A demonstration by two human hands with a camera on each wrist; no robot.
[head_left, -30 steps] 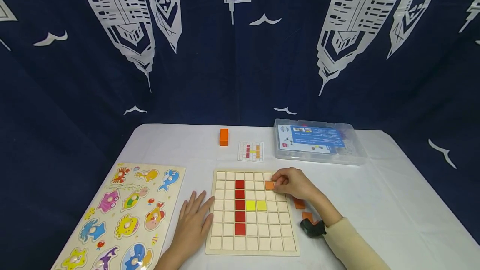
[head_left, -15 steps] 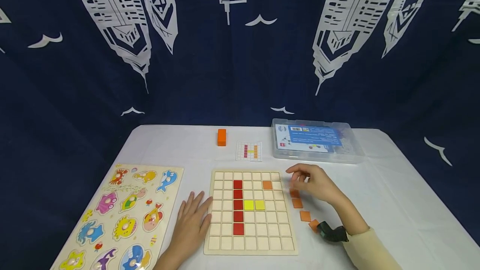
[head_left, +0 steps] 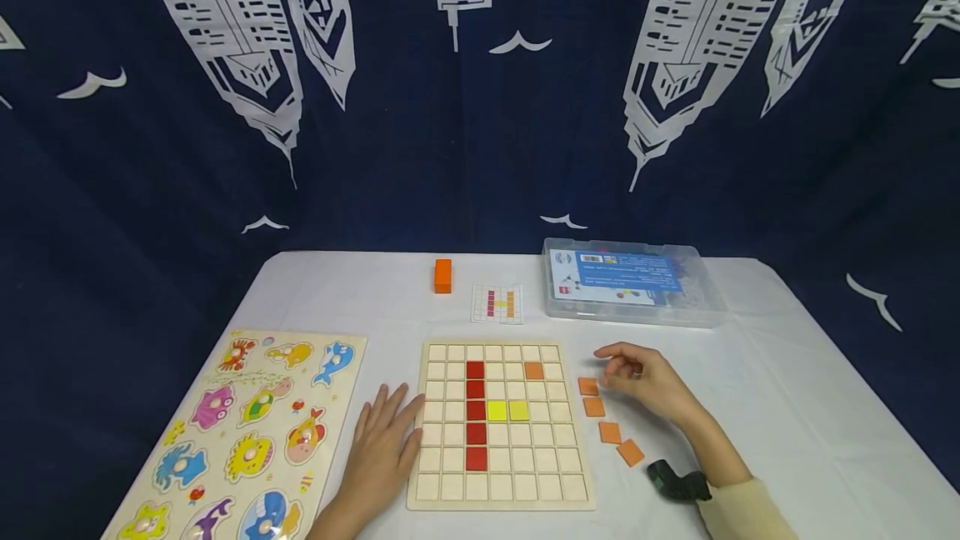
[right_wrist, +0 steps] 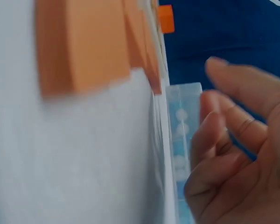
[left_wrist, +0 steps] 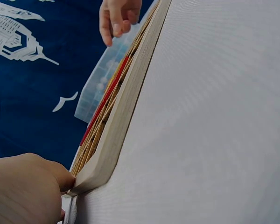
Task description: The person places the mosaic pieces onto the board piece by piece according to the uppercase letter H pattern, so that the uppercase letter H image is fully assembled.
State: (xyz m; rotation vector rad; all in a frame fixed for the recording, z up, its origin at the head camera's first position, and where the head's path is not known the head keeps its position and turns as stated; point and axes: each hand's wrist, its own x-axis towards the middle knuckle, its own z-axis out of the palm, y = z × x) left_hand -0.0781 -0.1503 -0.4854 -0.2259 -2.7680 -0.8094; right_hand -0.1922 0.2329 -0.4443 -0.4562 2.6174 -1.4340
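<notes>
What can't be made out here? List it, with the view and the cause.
Animal puzzle board: near end cut off by the bottom edge, head view.
Clear box: fine print on its label too small, head view.
Nearest orange tile: blurred and cut off by the top edge, right wrist view.
Left hand: palm hidden by its own back, head view.

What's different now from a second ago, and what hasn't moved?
The right hand has let go of the orange tile on the board and moved off to the right, beside the loose orange tiles; it holds nothing. The left hand stays at the board's left edge, and the red tiles and yellow tiles are unchanged.
</notes>
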